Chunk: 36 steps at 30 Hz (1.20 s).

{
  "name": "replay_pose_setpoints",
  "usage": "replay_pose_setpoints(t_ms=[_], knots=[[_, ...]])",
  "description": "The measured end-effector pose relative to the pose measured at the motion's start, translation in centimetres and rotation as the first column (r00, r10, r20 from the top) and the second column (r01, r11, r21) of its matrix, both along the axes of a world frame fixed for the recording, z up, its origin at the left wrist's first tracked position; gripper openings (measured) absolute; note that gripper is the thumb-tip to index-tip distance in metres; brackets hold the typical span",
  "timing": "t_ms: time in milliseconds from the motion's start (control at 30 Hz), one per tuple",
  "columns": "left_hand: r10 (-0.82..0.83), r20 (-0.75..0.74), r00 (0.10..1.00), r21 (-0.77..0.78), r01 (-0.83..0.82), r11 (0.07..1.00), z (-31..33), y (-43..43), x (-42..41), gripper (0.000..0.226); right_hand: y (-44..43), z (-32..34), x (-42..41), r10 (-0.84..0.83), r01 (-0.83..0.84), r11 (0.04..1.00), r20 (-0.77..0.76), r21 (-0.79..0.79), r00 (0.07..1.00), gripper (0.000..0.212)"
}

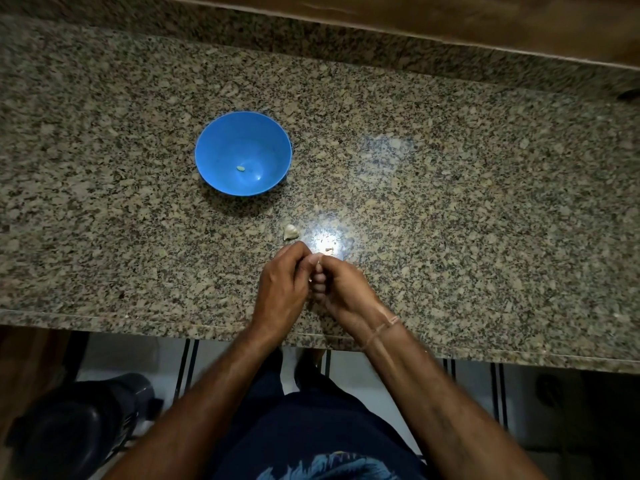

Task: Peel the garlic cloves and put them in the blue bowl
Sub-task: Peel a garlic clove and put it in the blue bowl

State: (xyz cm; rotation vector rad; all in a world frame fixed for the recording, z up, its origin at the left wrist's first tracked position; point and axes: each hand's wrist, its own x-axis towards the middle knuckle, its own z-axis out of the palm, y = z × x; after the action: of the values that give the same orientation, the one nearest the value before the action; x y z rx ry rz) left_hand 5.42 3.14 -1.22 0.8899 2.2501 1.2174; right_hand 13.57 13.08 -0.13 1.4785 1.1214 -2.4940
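A blue bowl (211,150) stands on the granite counter with one peeled garlic clove (241,168) lying inside it. A piece of unpeeled garlic (291,232) lies on the counter between the bowl and my hands. My left hand (282,289) and my right hand (341,289) meet above the counter's near part, fingers curled together around a small garlic clove (317,257), of which only a pale tip shows. A scrap of skin (328,250) lies just beyond my fingertips.
The speckled granite counter (450,202) runs left to right, with its front edge just below my wrists. A wooden ledge (450,19) borders the back. A black object (79,427) sits on the floor at lower left.
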Motion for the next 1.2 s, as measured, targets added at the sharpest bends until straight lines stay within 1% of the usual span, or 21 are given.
replay_pose_setpoints(t_ms=[67,100,133,167,233,267,300,333,400,433,467,533,567,633,733,767,833,933,1000,1100,1200], knots=[[0.012,0.028,1.0,0.006,-0.013,1.0,-0.4,-0.1,-0.1,0.023,-0.1,0.1,0.0,-0.071,0.069,0.992,-0.02,-0.105,0.997,0.035],[0.029,0.098,0.995,-0.006,-0.028,1.0,-0.3,-0.1,-0.1,0.023,-0.3,0.2,0.2,-0.073,0.069,0.994,-0.044,-0.079,0.996,0.033],[0.051,0.216,0.975,-0.023,-0.047,0.999,-0.1,-0.1,0.0,0.024,-0.5,0.2,0.4,-0.043,0.046,0.998,-0.067,0.032,0.997,0.031],[0.076,0.365,0.928,-0.036,-0.067,0.997,0.3,0.1,0.1,0.026,-0.6,0.0,0.6,0.012,0.003,0.98,-0.078,0.198,0.997,0.029],[0.103,0.64,0.761,-0.044,-0.097,0.994,0.9,0.5,0.2,0.029,-0.6,-0.5,0.9,0.132,-0.092,0.84,-0.037,0.534,0.99,0.031],[0.108,0.709,0.697,-0.046,-0.107,0.993,1.0,0.6,0.1,0.031,-0.6,-0.5,0.9,0.162,-0.123,0.784,-0.01,0.609,0.987,0.031],[0.105,0.717,0.689,-0.046,-0.103,0.994,1.0,0.7,0.0,0.032,-0.5,-0.4,0.8,0.158,-0.127,0.777,0.004,0.616,0.987,0.031],[0.095,0.654,0.75,-0.049,-0.082,0.995,1.0,0.7,0.1,0.034,-0.4,-0.1,0.8,0.126,-0.11,0.821,0.009,0.561,0.992,0.031],[0.057,0.365,0.929,-0.074,-0.032,0.997,0.8,0.4,0.2,0.031,-0.3,0.3,0.6,0.047,-0.047,0.941,0.008,0.334,0.999,0.028],[0.051,0.241,0.969,-0.074,-0.034,0.997,0.6,0.3,0.3,0.028,-0.2,0.3,0.6,0.029,-0.03,0.974,0.008,0.225,1.0,0.027],[0.06,0.181,0.982,-0.058,-0.051,0.997,0.6,0.2,0.2,0.024,-0.1,0.2,0.6,0.023,-0.022,0.989,0.0,0.145,1.0,0.026],[0.082,0.187,0.979,-0.031,-0.078,0.996,0.4,0.0,-0.1,0.018,0.1,0.0,0.9,0.018,-0.013,0.997,-0.062,0.075,0.998,0.023],[0.085,0.22,0.972,-0.03,-0.081,0.996,0.3,-0.1,-0.2,0.018,0.1,-0.2,1.1,0.026,-0.017,0.995,-0.097,0.094,0.995,0.022],[0.08,0.322,0.943,-0.03,-0.074,0.997,0.3,-0.1,-0.5,0.022,0.1,-0.3,1.4,0.082,-0.051,0.975,-0.139,0.216,0.987,0.021],[0.079,0.453,0.888,-0.029,-0.074,0.997,0.5,0.1,-0.5,0.028,0.2,-0.5,1.5,0.181,-0.115,0.885,-0.106,0.452,0.978,0.021],[0.079,0.452,0.889,-0.035,-0.071,0.997,0.5,0.1,-0.4,0.029,0.2,-0.6,1.4,0.202,-0.135,0.84,-0.072,0.525,0.977,0.022],[0.067,0.371,0.926,-0.044,-0.055,0.998,0.4,0.1,-0.3,0.027,0.5,-0.4,1.3,0.22,-0.177,0.782,0.001,0.598,0.975,0.026],[0.091,0.225,0.97,-0.051,-0.082,0.995,0.4,0.2,-0.3,0.018,0.8,-0.1,1.2,0.224,-0.207,0.819,0.035,0.535,0.974,0.03],[0.092,0.204,0.975,-0.06,-0.082,0.995,0.3,0.2,-0.3,0.018,0.8,-0.1,1.2,0.235,-0.215,0.792,0.04,0.572,0.971,0.03],[0.124,0.254,0.959,-0.125,-0.095,0.988,0.2,0.4,-0.4,0.024,0.5,-0.7,1.3,0.207,-0.198,0.649,0.08,0.735,0.975,0.023],[0.183,0.321,0.929,-0.158,-0.138,0.978,0.2,0.6,-0.6,0.026,0.6,-1.1,1.5,0.225,-0.209,0.515,0.104,0.831,0.969,0.011]])
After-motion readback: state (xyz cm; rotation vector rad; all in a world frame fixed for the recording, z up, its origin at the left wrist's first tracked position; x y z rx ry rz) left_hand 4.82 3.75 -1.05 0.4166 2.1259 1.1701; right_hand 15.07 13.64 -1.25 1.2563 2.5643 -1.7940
